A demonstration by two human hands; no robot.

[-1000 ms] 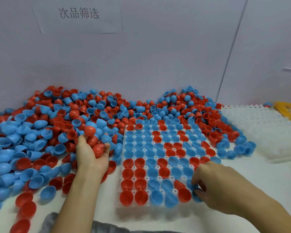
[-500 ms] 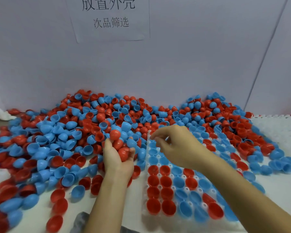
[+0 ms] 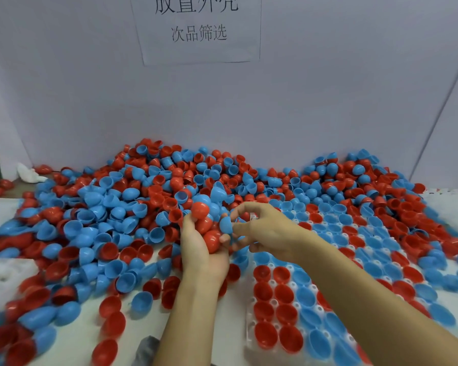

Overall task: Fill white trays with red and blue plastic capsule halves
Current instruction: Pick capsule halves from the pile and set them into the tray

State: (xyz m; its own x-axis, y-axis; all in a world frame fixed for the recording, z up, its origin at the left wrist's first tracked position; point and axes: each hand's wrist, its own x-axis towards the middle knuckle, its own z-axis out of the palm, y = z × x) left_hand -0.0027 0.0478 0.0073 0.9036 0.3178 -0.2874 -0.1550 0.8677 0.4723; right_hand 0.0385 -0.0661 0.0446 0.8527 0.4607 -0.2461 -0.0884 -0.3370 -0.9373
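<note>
A big heap of red and blue capsule halves (image 3: 148, 196) covers the table against the back wall. My left hand (image 3: 198, 249), palm up, cups a handful of capsule halves (image 3: 208, 228), mostly red. My right hand (image 3: 265, 231) reaches across to it and pinches a blue capsule half (image 3: 225, 225) between thumb and fingers, just above the left palm. The white tray (image 3: 251, 331) lies at the lower right under my right forearm, its cells filled with red and blue halves.
A paper sign (image 3: 198, 27) with printed characters hangs on the white back wall. Another white tray (image 3: 0, 278) shows at the left edge, and white trays (image 3: 452, 204) lie at the far right. Loose halves litter the near table.
My right hand left the tray's near corner, travelled up over the tray to my left hand and now pinches a blue half there. The view shifted to the left and up.
</note>
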